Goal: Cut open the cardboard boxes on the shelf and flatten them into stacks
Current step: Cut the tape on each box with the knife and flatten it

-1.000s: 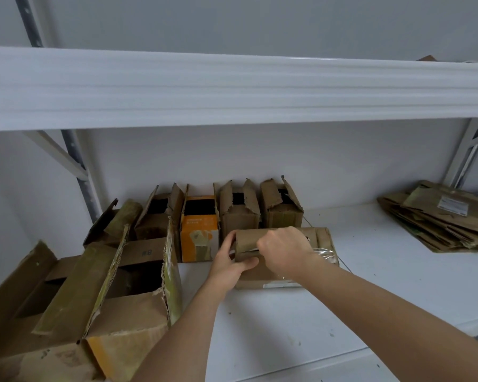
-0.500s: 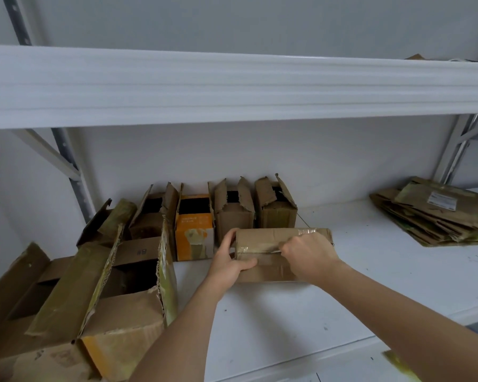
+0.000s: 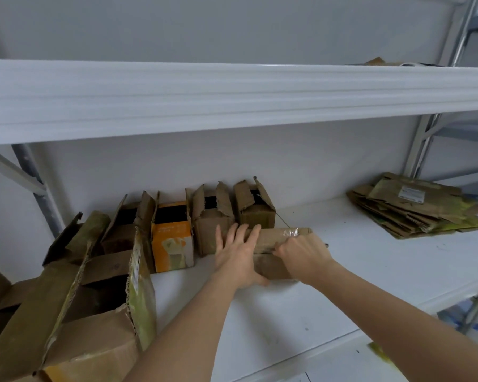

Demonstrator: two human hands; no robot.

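Note:
A small brown box [image 3: 278, 238], sealed with clear tape, lies on the white shelf [image 3: 370, 274] in front of a row of opened boxes. My left hand [image 3: 238, 255] presses on the box's left part with straight, spread fingers, and its thumb lies along the front face. My right hand [image 3: 304, 255] is curled into a fist at the box's right part, over the taped seam. It grips a small cutter that is almost wholly hidden; only a thin blade tip shows at the seam. A stack of flattened boxes [image 3: 417, 208] lies at the far right of the shelf.
Behind the taped box stand an orange box [image 3: 173, 244] and two brown boxes [image 3: 211, 224] [image 3: 255, 213], flaps up. Larger opened boxes [image 3: 80, 299] crowd the left end. The upper shelf [image 3: 232, 97] hangs low overhead. Bare shelf surface lies between the box and the stack.
My left hand has gone from gripping the box's left end to pressing flat on top of it. My right hand has slid right along the seam.

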